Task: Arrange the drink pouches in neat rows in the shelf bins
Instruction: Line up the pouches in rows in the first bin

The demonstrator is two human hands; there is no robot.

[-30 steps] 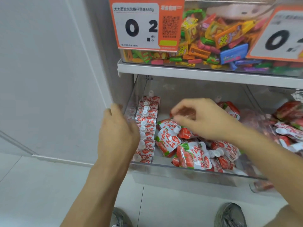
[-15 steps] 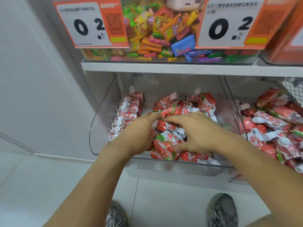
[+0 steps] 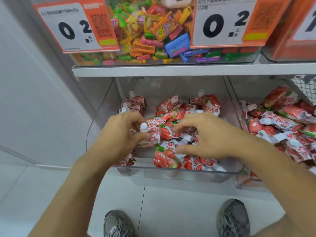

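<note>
I am early in the job, by my reckoning. My landmark is the clear bin under the shelf, the one I stand squarely before. Along its left wall one row of pouches stands spout-up, running from back to front; my left arm hides its near part, so I cannot say how complete it is. That row is all I would call done.

The rest of this bin is a heap: pouches lying flat, tilted and overlapping from the middle across to the right wall, spouts pointing every way. All of it is yet to be stood into rows beside the finished one.

My left hand is over the bin's left-middle, its grip curled round one pouch, which it holds upright with the white cap showing between my fingers, just beside the row. I judge this pouch is the next to join the row or to start a second one.

My right hand hangs over the heap in the bin's right half, fingers spread and bent downward onto the pouches, thumb low near a front pouch. Whether that grip has closed on anything I cannot tell; the fingertips are lost among the wrappers.

To the right of my bin, the neighbour bin holds a second heap, untouched and wholly unsorted. So most of the work is left
</note>
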